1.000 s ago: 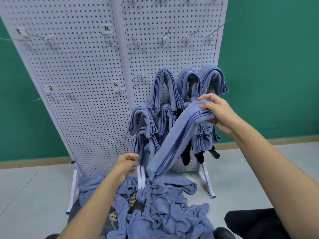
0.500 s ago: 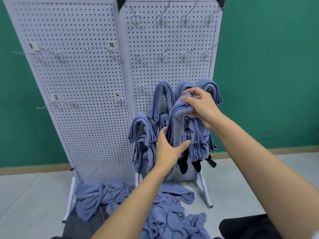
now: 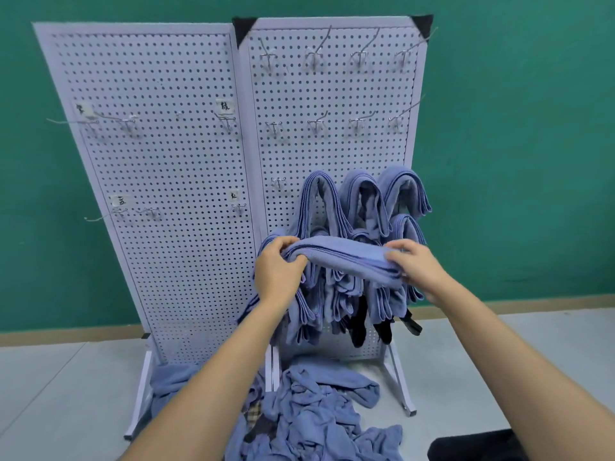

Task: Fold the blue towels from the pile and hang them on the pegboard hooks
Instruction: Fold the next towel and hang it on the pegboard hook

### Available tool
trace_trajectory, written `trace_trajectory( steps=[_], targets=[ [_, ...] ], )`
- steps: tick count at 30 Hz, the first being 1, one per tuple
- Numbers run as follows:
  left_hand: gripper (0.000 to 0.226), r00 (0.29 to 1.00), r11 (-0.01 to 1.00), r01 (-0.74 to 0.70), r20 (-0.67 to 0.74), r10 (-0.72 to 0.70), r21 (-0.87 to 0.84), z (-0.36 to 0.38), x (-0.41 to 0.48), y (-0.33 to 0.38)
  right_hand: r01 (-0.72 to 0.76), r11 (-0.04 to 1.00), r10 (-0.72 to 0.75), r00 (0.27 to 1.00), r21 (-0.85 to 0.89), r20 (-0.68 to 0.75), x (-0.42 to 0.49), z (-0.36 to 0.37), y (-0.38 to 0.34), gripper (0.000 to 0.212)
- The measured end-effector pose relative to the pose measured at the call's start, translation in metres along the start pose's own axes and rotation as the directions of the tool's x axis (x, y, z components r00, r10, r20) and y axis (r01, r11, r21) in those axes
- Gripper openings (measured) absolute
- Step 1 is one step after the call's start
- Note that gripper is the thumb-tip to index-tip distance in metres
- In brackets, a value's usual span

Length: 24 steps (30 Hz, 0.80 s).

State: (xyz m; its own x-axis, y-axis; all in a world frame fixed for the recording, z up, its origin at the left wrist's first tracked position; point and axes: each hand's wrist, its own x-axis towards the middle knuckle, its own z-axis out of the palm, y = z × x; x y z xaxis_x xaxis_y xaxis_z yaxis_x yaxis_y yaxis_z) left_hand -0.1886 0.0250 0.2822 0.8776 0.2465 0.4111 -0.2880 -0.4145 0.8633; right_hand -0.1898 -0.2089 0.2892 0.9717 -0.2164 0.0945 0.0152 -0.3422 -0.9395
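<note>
Folded blue cloth towel [image 3: 342, 254] being held level before the white perforated pegboard [image 3: 166, 161].
Left hand [image 3: 278, 271] and right hand [image 3: 419, 267] are pinching its ends, each grip curled round the cloth.

The held towel [image 3: 346, 257], hung towels [image 3: 362, 194] and pile [image 3: 316, 424] are blue; a tan-and-dark checked cloth [image 3: 254, 410] shows in the pile. The pegboard [image 3: 173, 161] is white, dotted with dark holes, with black caps [image 3: 242, 28] at two top corners. The wall [image 3: 515, 128] is green, the floor [image 3: 50, 394] pale grey.
</note>
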Motion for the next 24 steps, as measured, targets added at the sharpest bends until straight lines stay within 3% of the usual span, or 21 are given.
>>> trace_trajectory(
  steps=[3, 6, 8, 10, 12, 19, 24],
  targets=[
    [0.016, 1.0, 0.998, 0.017, 0.01, -0.018, 0.06, -0.004, 0.005, 0.011, 0.132, 0.967, -0.131, 0.991, -0.217, 0.021, -0.006, 0.016, -0.006, 0.029],
    [0.015, 1.0, 0.992, 0.02, 0.012, -0.021, 0.126, -0.006, 0.008, 0.024, 0.39, 0.894, -0.368, 0.92, -0.22, 0.134, -0.015, 0.04, -0.031, 0.034],
    [0.015, 1.0, 0.988, 0.002, 0.014, -0.004, 0.156, -0.007, 0.01, 0.031, 0.482, 0.84, -0.432, 0.872, -0.251, 0.231, -0.016, 0.059, -0.042, 0.044],
    [0.015, 1.0, 0.987, -0.012, 0.013, 0.01, 0.162, -0.009, 0.012, 0.035, 0.518, 0.781, -0.455, 0.855, -0.35, 0.251, -0.011, 0.074, -0.045, 0.054],
    [0.013, 0.999, 0.99, -0.03, 0.022, 0.027, 0.14, -0.013, 0.015, 0.038, 0.519, 0.755, -0.484, 0.853, -0.401, 0.194, -0.006, 0.081, -0.047, 0.048],
    [0.019, 0.989, 0.954, -0.132, 0.1, 0.109, 0.269, -0.033, 0.035, 0.025, 0.511, 0.806, -0.497, 0.858, -0.3, 0.127, 0.004, 0.088, -0.06, 0.031],
    [0.018, 0.98, 0.959, -0.198, 0.012, 0.2, 0.202, -0.046, 0.058, 0.032, 0.561, 0.772, -0.575, 0.817, -0.299, 0.049, 0.023, 0.1, -0.088, 0.03]
  ],
)
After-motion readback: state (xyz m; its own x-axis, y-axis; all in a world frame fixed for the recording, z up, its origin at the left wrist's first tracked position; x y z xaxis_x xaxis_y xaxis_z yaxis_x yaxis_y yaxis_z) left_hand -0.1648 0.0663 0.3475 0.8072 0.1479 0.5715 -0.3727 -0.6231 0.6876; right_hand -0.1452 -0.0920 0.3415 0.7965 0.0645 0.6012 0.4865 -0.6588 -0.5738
